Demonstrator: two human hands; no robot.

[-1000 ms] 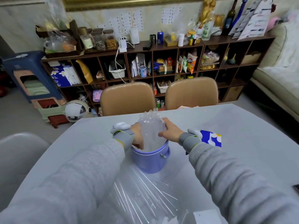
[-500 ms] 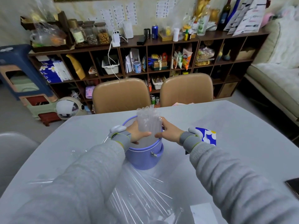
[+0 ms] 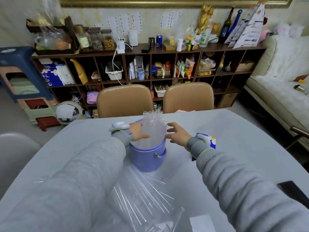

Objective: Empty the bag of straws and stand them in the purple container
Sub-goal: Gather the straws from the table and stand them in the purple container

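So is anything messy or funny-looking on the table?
A little. The clear plastic bag lies crumpled and spread flat in front of the purple container. The straws stand in the container but lean to one side, not straight up. Nothing looks spilled or broken.

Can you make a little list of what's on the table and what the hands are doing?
straws: clear bundle standing in the purple container
left hand: holds the straws
right hand: open, fingers spread, beside the bundle
plastic bag: clear, lying on the table in front of the container
behind: two tan chairs
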